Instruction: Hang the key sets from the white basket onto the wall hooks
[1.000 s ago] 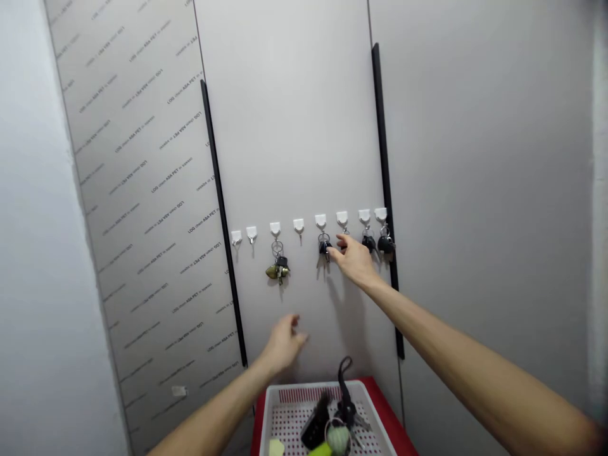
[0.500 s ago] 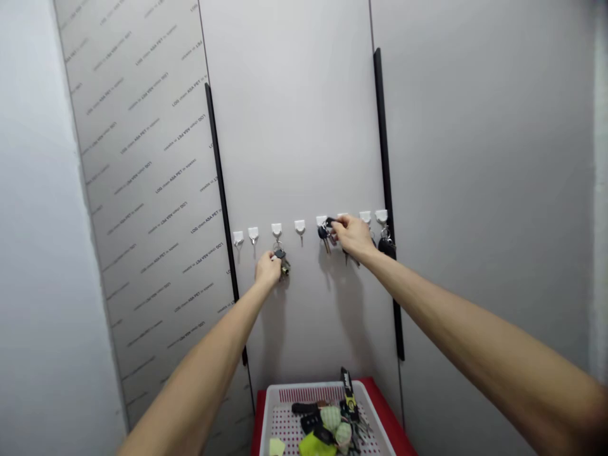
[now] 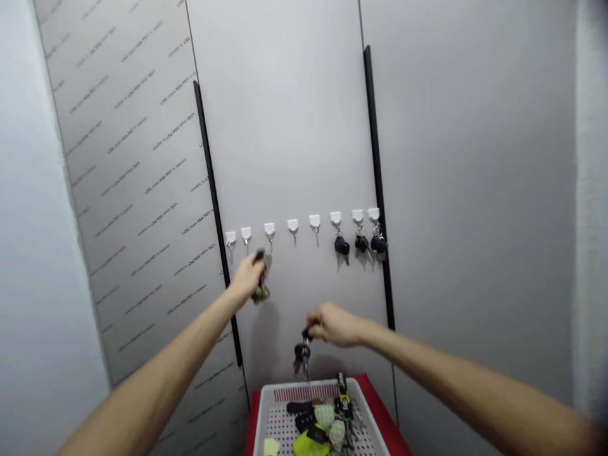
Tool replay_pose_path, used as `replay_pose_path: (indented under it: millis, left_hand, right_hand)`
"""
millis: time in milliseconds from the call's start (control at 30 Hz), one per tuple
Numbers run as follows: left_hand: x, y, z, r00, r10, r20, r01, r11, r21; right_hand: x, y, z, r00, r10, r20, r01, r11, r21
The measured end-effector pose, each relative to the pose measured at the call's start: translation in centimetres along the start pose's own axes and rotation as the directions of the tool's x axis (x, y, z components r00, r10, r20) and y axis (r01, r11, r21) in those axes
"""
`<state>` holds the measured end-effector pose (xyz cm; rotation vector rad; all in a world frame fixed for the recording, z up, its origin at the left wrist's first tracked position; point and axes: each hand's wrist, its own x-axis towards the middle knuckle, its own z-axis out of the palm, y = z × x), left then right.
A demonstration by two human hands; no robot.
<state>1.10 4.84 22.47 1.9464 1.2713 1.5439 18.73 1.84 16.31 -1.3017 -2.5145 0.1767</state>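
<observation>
My left hand [image 3: 247, 275] is closed on a bunch of keys [image 3: 262, 288] just below the white hooks, held clear of them. Lower down, my right hand [image 3: 330, 322] pinches a second bunch of keys [image 3: 303, 353] by its black top, and the keys dangle above the back rim of a white plastic basket [image 3: 264, 405]. On the three rightmost hooks hang more bunches of keys with black heads, such as one bunch [image 3: 341, 246] on the third hook from the right. Bare hooks [image 3: 292, 226] line the door to their left.
The basket rests on a red surface [image 3: 390, 423] and holds key bunches, green checked pieces, a yellow-green item [image 3: 311, 444] and a black-and-yellow tool [image 3: 343, 394]. Long black handles [image 3: 375, 145] run down the grey cabinet doors. A patterned panel [image 3: 128, 158] stands at left.
My right hand has taken a bunch of keys off a hook and moved down towards the basket. My left hand has drawn its bunch off its hook, down and left.
</observation>
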Motion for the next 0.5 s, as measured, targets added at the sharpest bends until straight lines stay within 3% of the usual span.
replay_pose_path:
  millis: [33, 100, 167, 233, 300, 333, 367, 433, 467, 500]
  left_hand:
    - [-2.0, -1.4, 1.0, 0.992, -0.010, 0.127, 0.004, 0.999, 0.044]
    - [-6.2, -4.4, 3.1, 0.934, -0.058, 0.352, 0.014, 0.992, 0.126]
    - [-10.0, -7.2, 5.0, 0.863, -0.125, 0.489, 0.032, 0.980, 0.195]
    - [-12.3, -9.1, 6.2, 0.768, -0.227, 0.599, 0.053, 0.955, 0.293]
    - [-12.8, -9.4, 6.8, 0.711, -0.274, 0.648, 0.046, 0.938, 0.345]
    - [-12.2, -9.0, 6.9, 0.714, -0.265, 0.648, 0.038, 0.939, 0.342]
    - [-11.3, -8.2, 7.0, 0.738, -0.237, 0.632, 0.028, 0.946, 0.322]
    - [-8.4, -5.8, 7.3, 0.807, -0.162, 0.568, 0.006, 0.964, 0.267]
    - [-6.6, -4.3, 7.6, 0.837, -0.131, 0.531, -0.007, 0.968, 0.249]
    - [-4.8, -2.8, 7.9, 0.876, -0.084, 0.475, -0.024, 0.976, 0.215]
  right_hand:
    - [-0.7, 0.4, 2.4, 0.999, 0.003, 0.040, -0.002, 1.000, -0.007]
    - [-1.8, 1.1, 6.5, 0.996, 0.050, 0.079, -0.050, 0.999, -0.001]
    - [-2.4, 1.5, 8.5, 0.993, 0.090, 0.076, -0.094, 0.994, 0.051]
    - [-2.4, 1.8, 8.0, 0.995, 0.104, 0.009, -0.104, 0.984, 0.141]
    - [-2.2, 2.2, 5.2, 0.970, 0.157, -0.184, -0.115, 0.969, 0.220]
    - [-2.0, 2.5, 3.3, 0.919, 0.215, -0.331, -0.137, 0.960, 0.244]
    - [-1.9, 2.8, 1.2, 0.828, 0.288, -0.482, -0.179, 0.949, 0.259]
    - [-2.0, 3.6, -3.2, 0.596, 0.385, -0.704, -0.252, 0.923, 0.292]
    - [-2.1, 4.1, -5.4, 0.502, 0.407, -0.763, -0.280, 0.911, 0.302]
    - [-2.2, 4.5, -7.5, 0.375, 0.426, -0.823, -0.323, 0.892, 0.315]
